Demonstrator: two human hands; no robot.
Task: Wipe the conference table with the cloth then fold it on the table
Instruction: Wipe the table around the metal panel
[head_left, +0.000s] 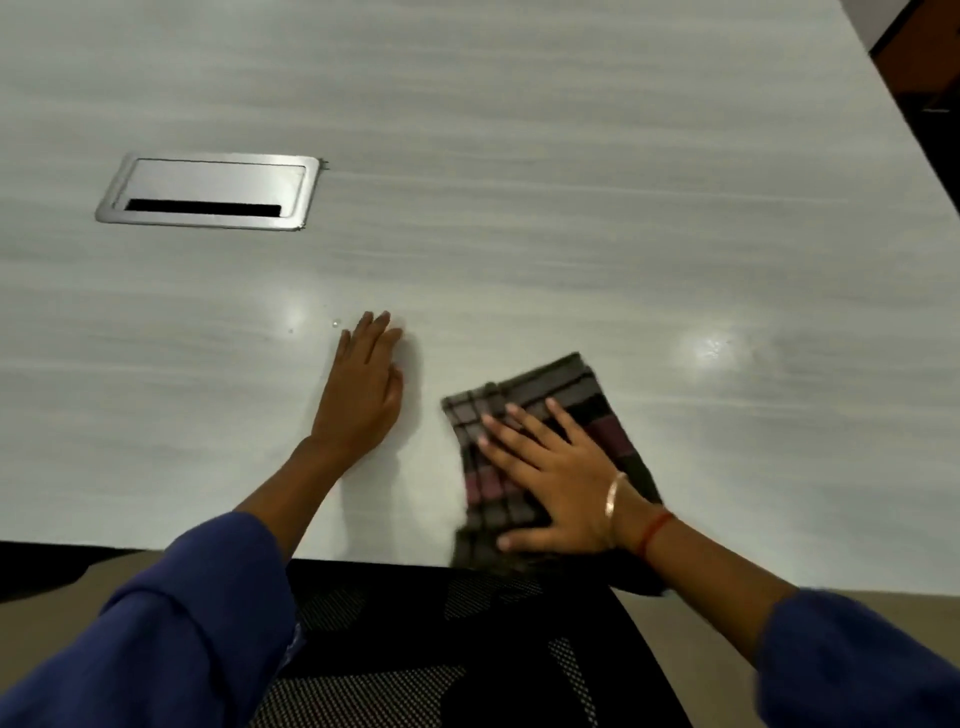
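Note:
A folded brown checked cloth (563, 387) with maroon stripes lies near the front edge of the pale grey conference table (519, 208), and its near end hangs slightly over that edge. My right hand (550, 478) presses flat on the cloth with the fingers spread and straight. My left hand (363, 384) rests flat on the bare tabletop, a short way left of the cloth and apart from it.
A metal cable hatch (208, 189) with a dark slot is set into the table at the far left. A black mesh chair back (441, 649) stands against the front edge below my arms. The table's right edge runs diagonally at the upper right.

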